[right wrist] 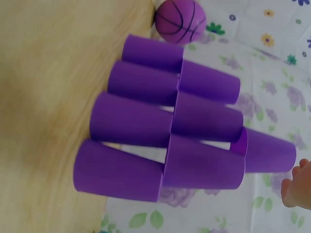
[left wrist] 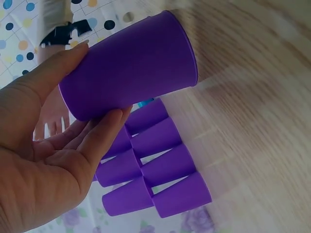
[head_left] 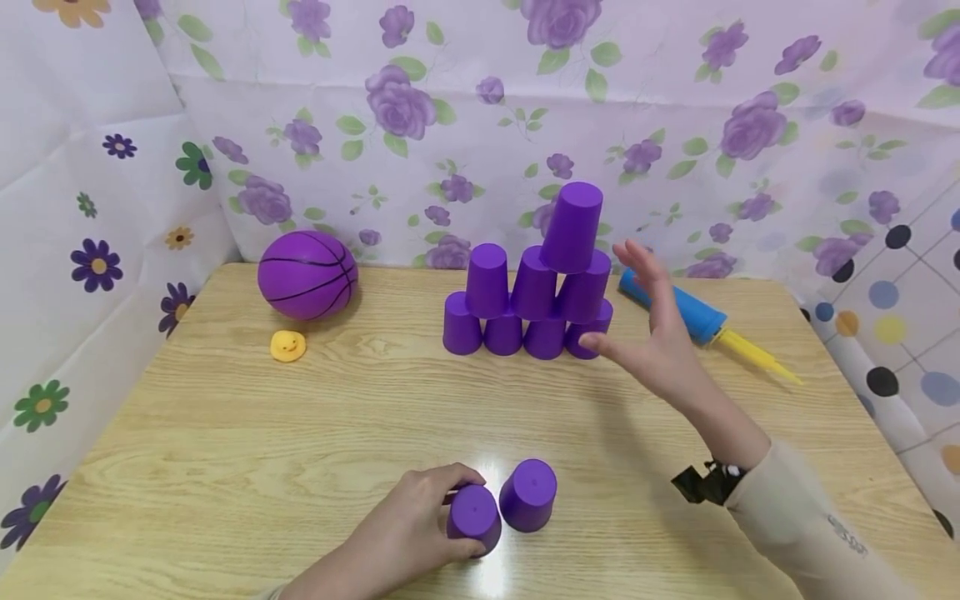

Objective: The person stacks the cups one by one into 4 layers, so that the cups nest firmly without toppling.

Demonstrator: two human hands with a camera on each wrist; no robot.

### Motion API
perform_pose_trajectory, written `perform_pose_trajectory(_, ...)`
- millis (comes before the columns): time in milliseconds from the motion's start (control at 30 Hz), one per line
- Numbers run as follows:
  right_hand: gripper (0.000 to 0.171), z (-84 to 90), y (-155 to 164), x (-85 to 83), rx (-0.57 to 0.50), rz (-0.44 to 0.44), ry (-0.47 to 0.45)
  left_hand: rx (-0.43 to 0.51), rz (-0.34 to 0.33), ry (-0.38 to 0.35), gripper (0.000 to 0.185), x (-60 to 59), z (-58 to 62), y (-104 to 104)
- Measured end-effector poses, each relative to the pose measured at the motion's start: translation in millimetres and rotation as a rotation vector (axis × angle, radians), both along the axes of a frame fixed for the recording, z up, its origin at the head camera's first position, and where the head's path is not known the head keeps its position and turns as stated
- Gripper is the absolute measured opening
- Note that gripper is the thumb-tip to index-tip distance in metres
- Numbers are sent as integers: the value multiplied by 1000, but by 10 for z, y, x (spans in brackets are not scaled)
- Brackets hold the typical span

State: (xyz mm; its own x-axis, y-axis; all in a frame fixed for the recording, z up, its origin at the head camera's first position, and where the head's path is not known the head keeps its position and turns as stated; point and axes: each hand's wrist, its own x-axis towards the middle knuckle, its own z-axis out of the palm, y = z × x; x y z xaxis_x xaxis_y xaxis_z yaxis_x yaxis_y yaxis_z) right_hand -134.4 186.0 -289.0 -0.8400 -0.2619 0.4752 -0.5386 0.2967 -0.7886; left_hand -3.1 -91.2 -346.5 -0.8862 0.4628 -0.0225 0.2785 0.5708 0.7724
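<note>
A pyramid of several upturned purple cups (head_left: pixel 536 287) stands at the far middle of the wooden table (head_left: pixel 225 450); its single top cup (head_left: pixel 572 227) leans slightly right. My right hand (head_left: pixel 651 325) hovers just right of the pyramid, fingers straight and spread, holding nothing. Near the front edge my left hand (head_left: pixel 420 525) grips an upturned purple cup (head_left: pixel 474 517), thumb and fingers curled round it (left wrist: pixel 129 68). A second loose purple cup (head_left: pixel 528 494) stands beside it on the right. The right wrist view shows the cup stack (right wrist: pixel 165 141) close up with fingertips (right wrist: pixel 294 187) at its edge.
A purple basketball (head_left: pixel 307 274) and a small yellow duck (head_left: pixel 288 345) sit at the back left. A blue and yellow air pump (head_left: pixel 701 321) lies at the back right, behind my right hand. Floral cloth walls (head_left: pixel 675 108) enclose the table.
</note>
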Motion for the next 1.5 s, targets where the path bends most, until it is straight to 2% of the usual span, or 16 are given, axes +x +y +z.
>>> perform_pose_trajectory(233, 97, -153, -23, 227, 5, 115, 47, 31, -33, -35, 44, 15, -68, -54)
perform_pose_trajectory(433, 99, -320, -25, 411, 101, 161, 6, 66, -37, -61, 52, 26, -51, -117)
perform_pose_trajectory(533, 101, -391, -27, 501, 129, 183, -51, 107, -12, -31, 52, 28, -21, -141)
perform_pose_trajectory(700, 107, -485, -56, 624, 198, 241, -154, 178, 67, -9, 50, -21, 53, -192)
perform_pose_trajectory(767, 109, -515, -71, 654, 259, 274, -161, 191, 116, -34, 51, -57, 111, -214)
perform_pose_trajectory(867, 112, -539, -99, 674, 319, 335, -154, 200, 182, -21, 53, -131, 233, -244)
perform_pose_trajectory(1067, 109, -603, -165, 721, 337, 396, -201, 218, 283, 103, 53, -351, 447, -283)
perform_pose_trajectory(1233, 106, -707, -195, 759, 380, 437, -218, 285, 343, 139, 55, -539, 522, -279)
perform_pose_trajectory(1400, 105, -788, -208, 784, 450, 471, -245, 438, 488, 118, 60, -689, 532, -239)
perform_pose_trajectory(1500, 104, -810, -224, 803, 479, 494, -273, 586, 554, 157, 60, -767, 536, -211)
